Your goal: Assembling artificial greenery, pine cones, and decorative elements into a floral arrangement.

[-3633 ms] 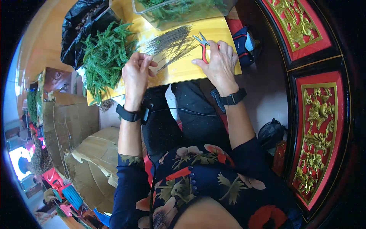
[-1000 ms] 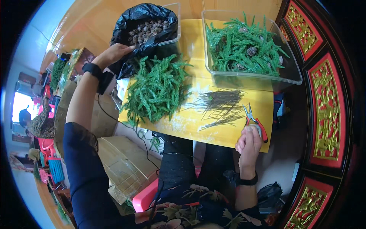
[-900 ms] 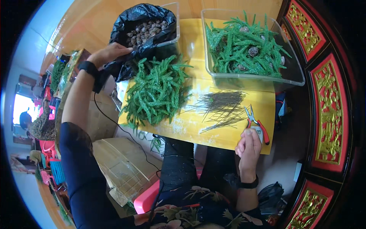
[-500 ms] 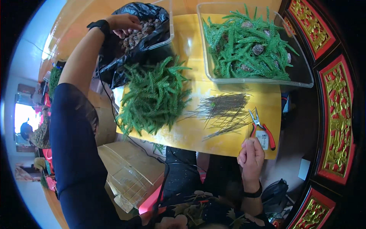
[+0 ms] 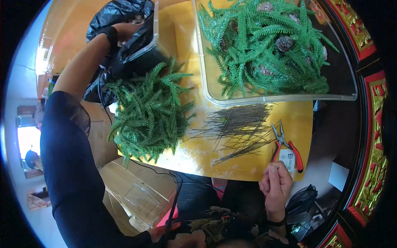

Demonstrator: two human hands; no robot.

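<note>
My left hand [image 5: 127, 31] reaches into a black plastic bag [image 5: 108, 20] at the far left, its fingers hidden by the plastic. Brown pine cones [image 5: 137, 19] show a little at the bag's mouth. At the table's near right edge my right hand [image 5: 276, 184] is closed, thumb pressed against the fingers; what they pinch, if anything, is too small to make out. Just beyond it lie pliers [image 5: 282, 141] with red and black handles. A loose pile of thin dark wires [image 5: 242, 120] is spread over the table's middle. Left of it is a heap of artificial green sprigs [image 5: 147, 115].
A clear plastic bin [image 5: 264, 99] holding green sprigs and pine cones stands at the back right of the yellow tabletop [image 5: 194, 159]. Another clear bin [image 5: 156, 25] is around the bag. A cardboard box [image 5: 132, 188] sits below left. Carved red-and-gold panels [image 5: 374, 136] line the right.
My left hand has gone deeper into the bag, and its fingers have passed out of sight. The view has shifted slightly. My right hand stays closed near the pliers.
</note>
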